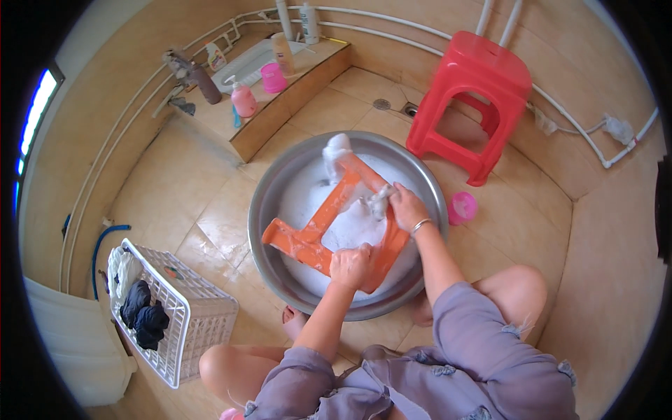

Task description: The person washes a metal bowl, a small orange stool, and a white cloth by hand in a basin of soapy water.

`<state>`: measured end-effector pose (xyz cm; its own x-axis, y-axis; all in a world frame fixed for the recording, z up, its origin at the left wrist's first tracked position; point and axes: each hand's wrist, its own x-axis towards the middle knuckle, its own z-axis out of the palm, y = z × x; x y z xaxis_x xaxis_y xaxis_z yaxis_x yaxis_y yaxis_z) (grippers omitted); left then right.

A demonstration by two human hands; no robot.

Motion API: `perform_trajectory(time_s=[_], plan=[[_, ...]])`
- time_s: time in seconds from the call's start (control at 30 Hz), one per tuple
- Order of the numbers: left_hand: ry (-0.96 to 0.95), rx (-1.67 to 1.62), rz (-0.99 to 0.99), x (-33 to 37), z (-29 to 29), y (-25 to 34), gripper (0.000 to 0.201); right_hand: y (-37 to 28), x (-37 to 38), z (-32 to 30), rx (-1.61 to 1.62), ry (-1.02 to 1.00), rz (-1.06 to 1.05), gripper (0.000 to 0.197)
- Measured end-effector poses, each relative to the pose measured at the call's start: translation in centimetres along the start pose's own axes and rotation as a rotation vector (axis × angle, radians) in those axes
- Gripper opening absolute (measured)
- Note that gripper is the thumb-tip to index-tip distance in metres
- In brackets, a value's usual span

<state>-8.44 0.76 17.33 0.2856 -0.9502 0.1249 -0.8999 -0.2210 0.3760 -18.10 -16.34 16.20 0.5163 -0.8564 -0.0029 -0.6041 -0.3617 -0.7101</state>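
Note:
An orange plastic stool [325, 217] lies on its side in a large round metal basin [260, 245] of white suds [308, 192]. Foam clings to its legs, and a thick lump of foam [337, 148] covers its far end. My left hand [352, 267] is closed on the near part of the stool, knuckles up. At the stool's right side, my right hand [407, 207] is closed against a foamy, greyish-white scrap that looks like a cloth [380, 201]. The inside of my right grip is partly hidden.
A red stool [483, 63] stands beyond the basin at the right, near a pink cup [463, 207]. At the left is a white basket [210, 308] with dark clothes [143, 315]. Several bottles and a pink tub [273, 78] stand on the tiled step [294, 108].

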Motion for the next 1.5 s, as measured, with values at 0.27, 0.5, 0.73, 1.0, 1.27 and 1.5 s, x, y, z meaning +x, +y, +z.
perform_trajectory(time_s=[0.27,0.5,0.73,1.0,1.27,1.5], plan=[[0.102,-0.025,0.141,-0.9,-3.8,-1.9,0.042,1.9,1.1,-0.8,1.067,-0.374,0.555,0.043],[0.087,-0.189,0.052,0.4,-6.3,0.0,0.047,0.4,4.1,-2.2,0.65,-0.039,0.31,0.051],[0.23,-0.528,-0.533,2.5,-8.3,2.5,0.053,-12.2,2.7,-4.0,0.328,-0.065,0.107,0.042],[0.613,-1.01,-0.569,1.5,-6.8,-1.5,0.04,-18.6,-2.5,-3.8,-0.096,-0.154,-0.624,0.024],[0.793,-1.778,-0.506,0.1,-5.6,-3.7,0.04,-9.4,0.0,-4.1,-0.113,0.079,-0.305,0.035],[0.772,-1.88,-0.476,-1.4,-0.3,-7.6,0.035,-5.3,2.6,-2.5,0.13,-0.017,0.087,0.029]])
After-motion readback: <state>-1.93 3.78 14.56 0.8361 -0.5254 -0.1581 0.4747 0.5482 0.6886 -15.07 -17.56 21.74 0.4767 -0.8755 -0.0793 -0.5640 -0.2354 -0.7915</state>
